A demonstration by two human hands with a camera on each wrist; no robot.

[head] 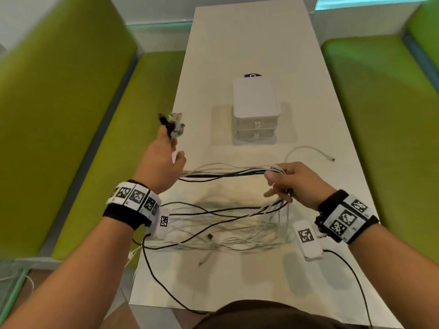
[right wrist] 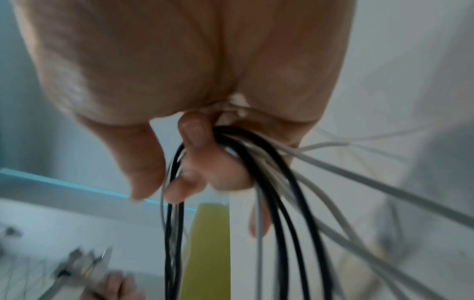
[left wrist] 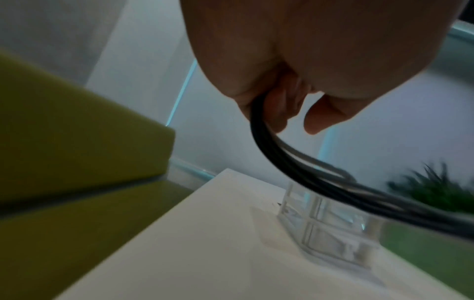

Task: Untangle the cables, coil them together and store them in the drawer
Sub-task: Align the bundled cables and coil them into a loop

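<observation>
- Your left hand (head: 161,162) is raised over the left edge of the white table (head: 237,281), fingers curled tight round one end of the cables (head: 225,173), with their connector ends (head: 172,124) sticking up out of the fist.
- Your left wrist view confirms it: the fingers (left wrist: 279,109) are wrapped round dark cords (left wrist: 307,178) that sweep away to the right.
- Your right hand (head: 294,184) is held above the table, thumb and curled fingers gripping the same bundle where it bends over.
- From the right wrist view, black and white strands (right wrist: 269,182) hang over your fingers (right wrist: 195,136) and fan downward.
- Between your two hands the bundle runs nearly level in the air; below it, loose loops (head: 225,224) of the cables sag onto the table.
- One white cable (head: 308,150) lies apart on the table, between your right hand and the drawer unit (head: 255,108).
- That drawer unit stands at mid-table beyond the bundle, both of its drawers pushed in.
- Green benches (head: 71,115) run along either side of the table.
</observation>
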